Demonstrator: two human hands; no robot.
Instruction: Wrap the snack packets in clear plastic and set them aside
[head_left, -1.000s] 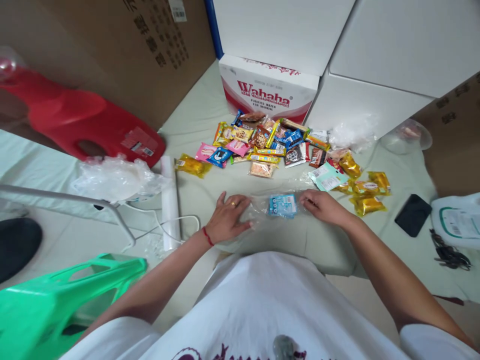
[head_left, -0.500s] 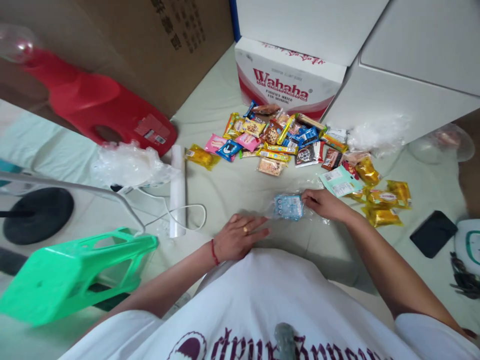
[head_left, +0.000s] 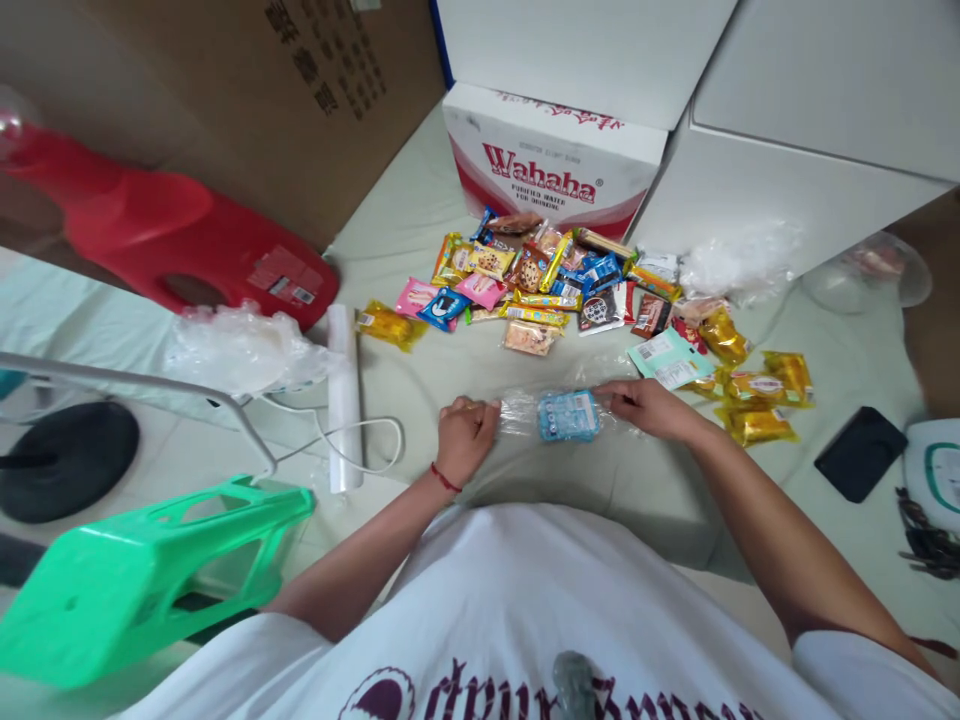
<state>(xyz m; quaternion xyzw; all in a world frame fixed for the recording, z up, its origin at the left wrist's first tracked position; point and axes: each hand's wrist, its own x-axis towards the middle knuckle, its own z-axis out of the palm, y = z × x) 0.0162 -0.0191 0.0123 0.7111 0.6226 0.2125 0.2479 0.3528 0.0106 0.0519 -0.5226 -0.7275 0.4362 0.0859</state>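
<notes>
A clear plastic bag (head_left: pixel 517 412) lies on the pale green sheet in front of me, with a blue snack packet (head_left: pixel 568 415) inside it. My left hand (head_left: pixel 465 438) is curled closed on the bag's left end. My right hand (head_left: pixel 646 407) pinches the bag's right end, just right of the blue packet. A pile of several colourful snack packets (head_left: pixel 540 280) lies beyond the bag. Several gold-wrapped packets (head_left: pixel 754 395) sit to the right of my right hand.
A Wahaha carton (head_left: pixel 551 165) and white boxes (head_left: pixel 795 140) stand at the back. Left are a red stool (head_left: pixel 172 240), a green stool (head_left: pixel 142 570), crumpled plastic (head_left: pixel 240 350), a roll of bags (head_left: pixel 345 400) and a white cable. A black phone (head_left: pixel 860 453) lies right.
My left hand moved from the sheet near my body up to the bag's left end and closed on it. My right hand stayed on the bag's right end.
</notes>
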